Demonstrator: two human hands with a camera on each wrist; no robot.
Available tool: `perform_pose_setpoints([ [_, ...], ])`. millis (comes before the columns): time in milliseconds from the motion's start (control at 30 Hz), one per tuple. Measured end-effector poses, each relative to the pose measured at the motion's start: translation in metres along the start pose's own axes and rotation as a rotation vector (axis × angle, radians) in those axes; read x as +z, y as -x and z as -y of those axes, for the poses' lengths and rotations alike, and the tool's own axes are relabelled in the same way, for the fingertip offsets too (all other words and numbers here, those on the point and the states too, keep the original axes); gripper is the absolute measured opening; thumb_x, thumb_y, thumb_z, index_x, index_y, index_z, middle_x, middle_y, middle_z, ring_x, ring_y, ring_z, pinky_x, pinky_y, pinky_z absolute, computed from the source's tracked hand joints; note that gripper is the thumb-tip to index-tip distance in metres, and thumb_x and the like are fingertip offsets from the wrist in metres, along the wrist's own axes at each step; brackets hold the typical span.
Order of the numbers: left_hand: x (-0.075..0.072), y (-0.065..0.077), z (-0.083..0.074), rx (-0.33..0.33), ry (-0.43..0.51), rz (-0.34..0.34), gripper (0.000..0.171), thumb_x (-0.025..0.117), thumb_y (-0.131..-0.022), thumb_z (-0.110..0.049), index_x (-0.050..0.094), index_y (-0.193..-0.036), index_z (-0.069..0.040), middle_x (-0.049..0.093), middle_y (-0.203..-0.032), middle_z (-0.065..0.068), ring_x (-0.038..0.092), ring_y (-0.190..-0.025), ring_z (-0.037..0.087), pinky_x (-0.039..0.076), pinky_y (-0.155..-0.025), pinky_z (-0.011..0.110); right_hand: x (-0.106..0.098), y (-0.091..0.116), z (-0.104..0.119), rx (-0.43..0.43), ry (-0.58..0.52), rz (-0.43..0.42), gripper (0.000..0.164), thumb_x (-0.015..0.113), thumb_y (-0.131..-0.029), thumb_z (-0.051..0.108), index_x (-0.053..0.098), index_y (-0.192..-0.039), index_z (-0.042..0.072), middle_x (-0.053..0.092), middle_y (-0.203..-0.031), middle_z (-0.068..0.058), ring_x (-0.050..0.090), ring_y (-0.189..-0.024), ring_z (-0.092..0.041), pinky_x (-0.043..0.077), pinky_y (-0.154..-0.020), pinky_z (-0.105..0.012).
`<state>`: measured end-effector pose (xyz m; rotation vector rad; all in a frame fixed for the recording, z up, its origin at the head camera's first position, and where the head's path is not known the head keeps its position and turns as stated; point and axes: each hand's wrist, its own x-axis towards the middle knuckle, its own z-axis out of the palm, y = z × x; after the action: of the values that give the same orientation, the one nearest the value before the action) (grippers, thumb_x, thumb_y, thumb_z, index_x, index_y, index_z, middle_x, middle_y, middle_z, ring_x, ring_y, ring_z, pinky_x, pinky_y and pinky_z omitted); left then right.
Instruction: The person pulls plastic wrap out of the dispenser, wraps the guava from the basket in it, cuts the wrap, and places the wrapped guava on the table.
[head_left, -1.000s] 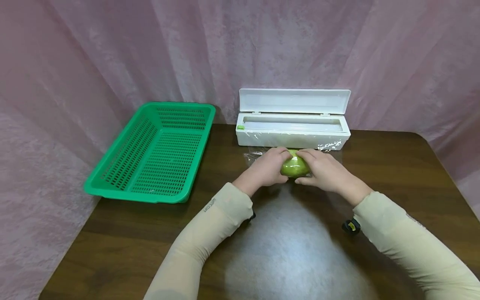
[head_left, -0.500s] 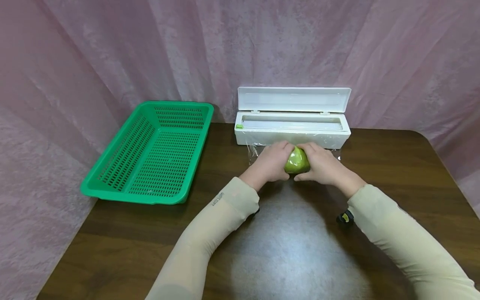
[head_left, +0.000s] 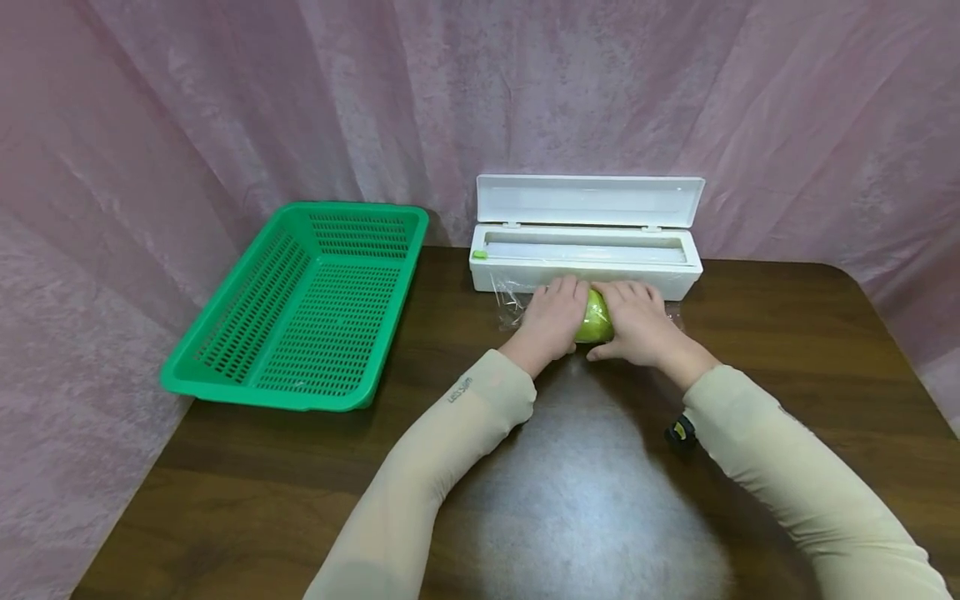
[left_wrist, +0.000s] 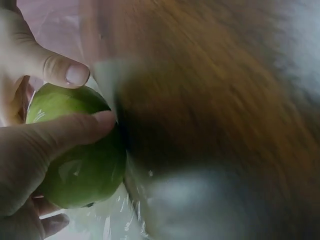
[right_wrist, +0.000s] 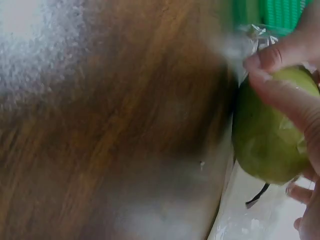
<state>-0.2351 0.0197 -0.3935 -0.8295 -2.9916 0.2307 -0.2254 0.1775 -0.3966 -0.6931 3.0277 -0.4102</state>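
A green pear (head_left: 595, 321) lies at the front of a white cling film dispenser (head_left: 491, 277), with clear cling film (head_left: 510, 308) around and beneath it. My left hand (head_left: 551, 323) grips its left side, thumb laid across the skin in the left wrist view. From the right, my right hand (head_left: 637, 325) holds the other side, its thumb near the left one. Shiny film creases show on the pear (left_wrist: 85, 172) in the left wrist view. A dark stem (right_wrist: 258, 195) sticks out of one end in the right wrist view. Both palms hide much of the fruit.
The dispenser's lid (head_left: 588, 200) stands raised, and a small green slider (head_left: 480, 255) sits at its left end. A green slotted basket (head_left: 367, 392) stands on the left of the brown wooden table (head_left: 300, 492). Pink curtains (head_left: 585, 92) hang behind.
Both hands have shifted slightly forward with the pear, closer to the dispenser. The left hand has also moved right and turned so its fingers point more forward over the fruit.
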Motion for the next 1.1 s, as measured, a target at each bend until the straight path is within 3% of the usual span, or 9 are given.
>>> perform_pose_setpoints([
  [167, 0.001, -0.003, 0.002, -0.024, 0.004, -0.003, 0.096, 0.081, -0.065, -0.053, 0.034, -0.137, -0.011, 0.047, -0.129, 0.004, 0.047, -0.116, 0.02, 0.042, -0.094, 0.034, 0.003, 0.003, 0.008, 0.005, 0.088, -0.044, 0.114, 0.087, -0.061, 0.043, 0.024, -0.146, 0.001, 0.046, -0.138, -0.021, 0.032, -0.13, -0.043, 0.016, -0.106, -0.061],
  [333, -0.004, 0.0, 0.006, -0.012, 0.057, 0.044, 0.095, 0.078, -0.064, -0.057, 0.036, -0.137, -0.013, 0.048, -0.129, 0.003, 0.047, -0.117, 0.02, 0.038, -0.096, 0.04, 0.005, 0.009, 0.013, -0.03, 0.131, -0.104, 0.105, 0.088, -0.058, 0.042, 0.034, -0.137, 0.0, 0.047, -0.136, -0.022, 0.031, -0.131, -0.043, 0.018, -0.106, -0.061],
  [500, -0.01, 0.003, 0.009, 0.012, 0.106, 0.053, 0.095, 0.078, -0.064, -0.055, 0.037, -0.139, -0.014, 0.049, -0.13, 0.003, 0.047, -0.118, 0.021, 0.039, -0.098, 0.041, 0.004, 0.009, 0.012, -0.074, 0.167, -0.165, 0.099, 0.089, -0.055, 0.044, 0.042, -0.129, -0.001, 0.045, -0.135, -0.022, 0.039, -0.125, -0.04, 0.028, -0.103, -0.059],
  [667, -0.009, 0.006, 0.012, 0.026, 0.165, 0.059, 0.093, 0.079, -0.063, -0.051, 0.039, -0.138, -0.013, 0.051, -0.125, 0.003, 0.048, -0.113, 0.02, 0.042, -0.097, 0.04, 0.004, 0.008, 0.009, -0.109, 0.026, -0.117, 0.092, 0.088, -0.058, 0.033, 0.042, -0.129, -0.003, 0.052, -0.117, -0.021, 0.052, -0.104, -0.036, 0.043, -0.09, -0.051],
  [833, -0.007, 0.01, 0.013, 0.047, 0.23, 0.042, 0.095, 0.079, -0.063, -0.048, 0.039, -0.141, -0.012, 0.052, -0.126, 0.003, 0.049, -0.111, 0.02, 0.044, -0.097, 0.038, 0.004, 0.011, 0.004, -0.083, -0.125, -0.084, 0.09, 0.088, -0.059, 0.027, 0.044, -0.132, -0.002, 0.054, -0.118, -0.019, 0.054, -0.104, -0.032, 0.046, -0.089, -0.048],
  [967, -0.004, 0.012, 0.013, 0.052, 0.288, 0.02, 0.101, 0.08, -0.063, -0.046, 0.033, -0.144, -0.011, 0.052, -0.129, 0.005, 0.049, -0.113, 0.02, 0.044, -0.097, 0.036, 0.006, 0.014, 0.001, -0.076, -0.163, -0.098, 0.093, 0.089, -0.058, 0.029, 0.043, -0.133, -0.002, 0.054, -0.122, -0.02, 0.054, -0.107, -0.032, 0.045, -0.09, -0.048],
  [1100, 0.002, 0.016, 0.015, 0.051, 0.357, -0.015, 0.094, 0.082, -0.062, -0.044, 0.038, -0.138, -0.008, 0.055, -0.122, 0.004, 0.051, -0.106, 0.018, 0.046, -0.091, 0.033, 0.01, 0.014, -0.001, -0.098, -0.172, -0.131, 0.093, 0.089, -0.056, 0.032, 0.044, -0.13, -0.003, 0.056, -0.119, -0.018, 0.055, -0.103, -0.031, 0.046, -0.088, -0.048],
])
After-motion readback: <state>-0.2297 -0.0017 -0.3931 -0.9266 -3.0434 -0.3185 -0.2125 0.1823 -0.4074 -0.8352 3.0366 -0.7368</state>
